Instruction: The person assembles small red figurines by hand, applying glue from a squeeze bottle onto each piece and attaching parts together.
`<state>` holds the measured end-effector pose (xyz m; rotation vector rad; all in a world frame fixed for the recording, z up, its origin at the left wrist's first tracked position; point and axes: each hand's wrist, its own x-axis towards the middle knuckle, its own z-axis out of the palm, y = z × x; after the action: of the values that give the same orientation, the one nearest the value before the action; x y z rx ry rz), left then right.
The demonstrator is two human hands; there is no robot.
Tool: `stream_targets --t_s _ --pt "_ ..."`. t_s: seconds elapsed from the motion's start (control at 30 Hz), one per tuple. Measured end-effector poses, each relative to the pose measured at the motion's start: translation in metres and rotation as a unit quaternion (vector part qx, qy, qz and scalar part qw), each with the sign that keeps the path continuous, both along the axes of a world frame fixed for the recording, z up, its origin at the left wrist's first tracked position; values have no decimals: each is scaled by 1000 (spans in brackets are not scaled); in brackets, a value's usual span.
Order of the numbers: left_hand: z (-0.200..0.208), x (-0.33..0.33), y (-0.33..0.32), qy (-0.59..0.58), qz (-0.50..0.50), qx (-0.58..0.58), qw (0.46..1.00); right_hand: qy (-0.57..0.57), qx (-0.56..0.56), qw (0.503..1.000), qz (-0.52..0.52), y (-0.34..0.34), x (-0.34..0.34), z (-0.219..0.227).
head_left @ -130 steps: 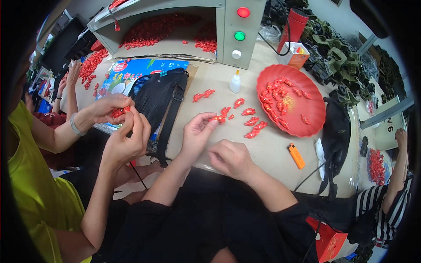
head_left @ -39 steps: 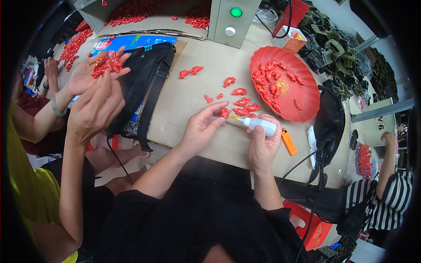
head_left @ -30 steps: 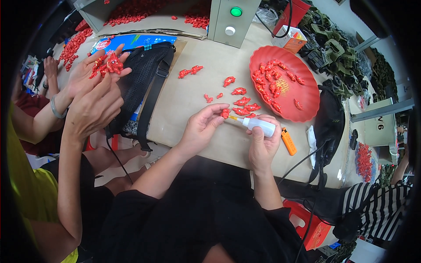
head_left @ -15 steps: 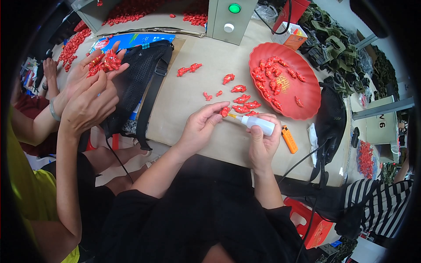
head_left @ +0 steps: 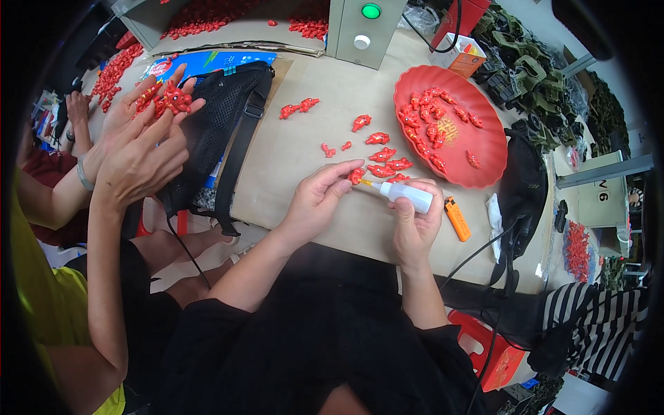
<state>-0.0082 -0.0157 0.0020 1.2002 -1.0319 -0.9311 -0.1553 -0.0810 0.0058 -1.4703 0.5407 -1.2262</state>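
Between the thumb and fingers of my left hand (head_left: 315,204) is a small red figurine (head_left: 357,176). My right hand (head_left: 418,218) grips a white squeeze bottle (head_left: 413,197), its thin amber nozzle pointing left at the figurine. The nozzle tip is at or very close to the figurine; whether they touch I cannot tell. Just beyond my hands lie several more red figurines (head_left: 380,155) with gold and white spots. To the right of the bottle rests an orange lighter (head_left: 457,220).
A scalloped red plate (head_left: 484,162) holds several figurines at the right. A black mesh bag (head_left: 232,104) lies on the left, beside a co-worker's hands (head_left: 149,145) holding red figurines. A grey post with buttons (head_left: 363,28) stands at the back. Another black bag (head_left: 529,187) hangs over the right edge.
My hands and the bottle hold almost the same pose. The co-worker's fingers have shifted slightly around the red figurines at the left.
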Motion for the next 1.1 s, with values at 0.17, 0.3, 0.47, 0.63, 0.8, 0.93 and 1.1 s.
stream_targets --t_s 0.17,0.3,0.47,0.63,0.8,0.93,1.1 --pt "0 1 0 0 -3 0 1000 4 0 1000 -9 0 1 0" --pt "0 1 0 -1 -2 0 1000 6 -4 1000 -9 0 0 0" --pt "0 1 0 -7 2 -2 1000 0 -14 1000 -7 0 1 1" --pt "1 1 0 -16 1 -5 1000 -4 -3 1000 -3 0 1 1" --pt "3 1 0 -16 -1 -7 1000 -5 1 1000 -3 1 2 3" --pt "2 1 0 -15 1 -6 1000 9 3 1000 -5 1 1 2" --pt "2 1 0 -12 0 -4 1000 2 7 1000 -6 1 2 3"
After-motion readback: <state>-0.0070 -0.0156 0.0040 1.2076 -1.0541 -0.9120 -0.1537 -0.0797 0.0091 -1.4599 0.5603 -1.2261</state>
